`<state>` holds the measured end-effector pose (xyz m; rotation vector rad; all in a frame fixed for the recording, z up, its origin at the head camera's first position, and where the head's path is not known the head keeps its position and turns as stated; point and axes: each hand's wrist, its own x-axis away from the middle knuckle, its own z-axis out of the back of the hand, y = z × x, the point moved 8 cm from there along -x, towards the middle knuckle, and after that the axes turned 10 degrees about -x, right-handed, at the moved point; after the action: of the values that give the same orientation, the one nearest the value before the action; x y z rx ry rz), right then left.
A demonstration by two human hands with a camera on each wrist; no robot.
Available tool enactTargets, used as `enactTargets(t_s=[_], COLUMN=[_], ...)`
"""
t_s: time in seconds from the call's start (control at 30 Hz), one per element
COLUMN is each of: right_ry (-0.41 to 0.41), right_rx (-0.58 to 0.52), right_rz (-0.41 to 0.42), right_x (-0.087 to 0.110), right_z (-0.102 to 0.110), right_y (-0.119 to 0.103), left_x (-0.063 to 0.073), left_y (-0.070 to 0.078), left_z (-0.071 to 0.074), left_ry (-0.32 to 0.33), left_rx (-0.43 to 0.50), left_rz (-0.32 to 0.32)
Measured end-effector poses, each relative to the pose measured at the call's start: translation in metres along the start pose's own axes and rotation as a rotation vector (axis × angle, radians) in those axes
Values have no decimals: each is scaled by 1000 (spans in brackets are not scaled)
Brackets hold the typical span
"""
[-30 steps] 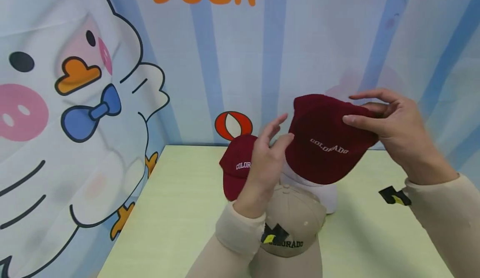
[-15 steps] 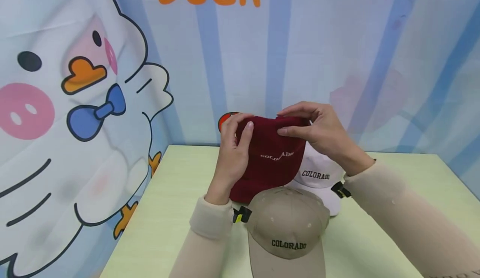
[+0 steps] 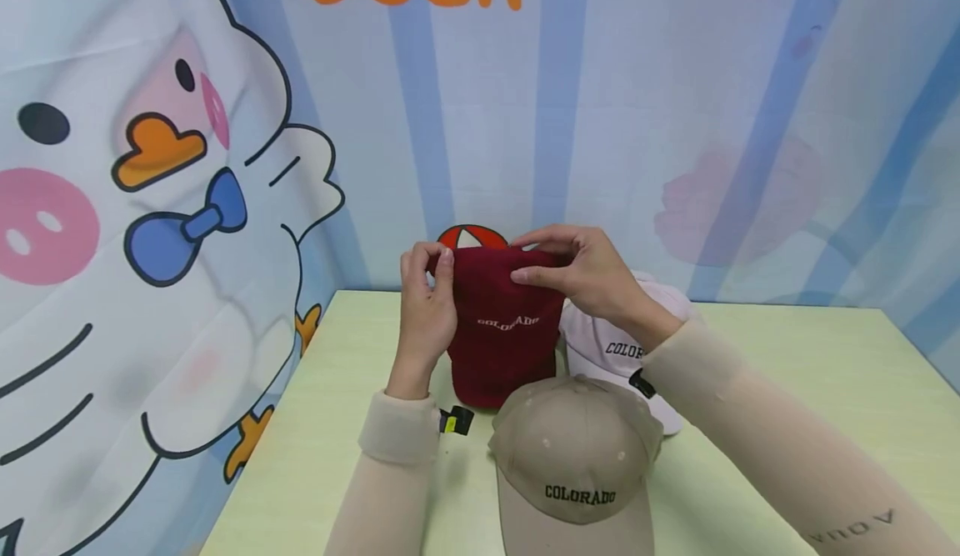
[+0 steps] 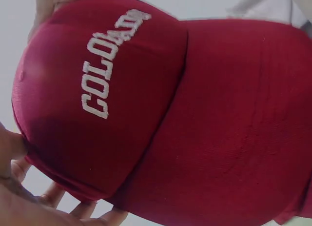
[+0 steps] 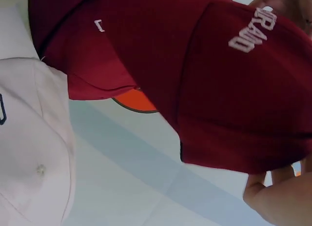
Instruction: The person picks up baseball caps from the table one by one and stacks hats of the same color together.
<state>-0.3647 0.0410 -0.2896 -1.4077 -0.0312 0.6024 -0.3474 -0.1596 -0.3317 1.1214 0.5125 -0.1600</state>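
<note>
A dark red baseball cap [image 3: 502,293] with white COLORADO lettering is held up in both hands at mid-view. My left hand [image 3: 426,314] grips its left side. From the right, my right hand [image 3: 588,277] pinches the crown between thumb and fingers. The left wrist view shows the cap's crown and brim [image 4: 234,118] close up, with fingers along the crown's edge. Behind it, a second dark red cap [image 5: 92,55] shows in the right wrist view; in the head view the held cap hides most of it.
A white COLORADO cap [image 3: 663,302] stands to the right, partly behind my right wrist. Nearer, a beige COLORADO cap [image 3: 573,443] lies brim forward. All rest on a pale yellow table [image 3: 787,423], backed by a duck-printed cloth [image 3: 622,81].
The held red cap has moved left and lower, from over the white cap to in front of the other red one. My left hand, apart from it at first, now grips it too.
</note>
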Motion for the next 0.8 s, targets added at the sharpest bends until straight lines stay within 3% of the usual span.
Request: enactTargets(t_s=[0.3,0.47,0.67,0.8], right_ry=[-79,-177,-223,-237], right_rx=[177,219,231,267], right_rz=[-163,-259,-271,-283], right_x=[-4,-2,-4,-1], right_z=[-8,-13,-13,-11], right_y=[28,48,65,78], left_x=[-8,-9,-3,5], left_y=[-48,-77,-103,-114], left_z=[-7,-17,-28,-37], left_ry=[-115,-170,-213,-276], left_rx=[-40,-51,-36,-29], left_rz=[191,286,377,389])
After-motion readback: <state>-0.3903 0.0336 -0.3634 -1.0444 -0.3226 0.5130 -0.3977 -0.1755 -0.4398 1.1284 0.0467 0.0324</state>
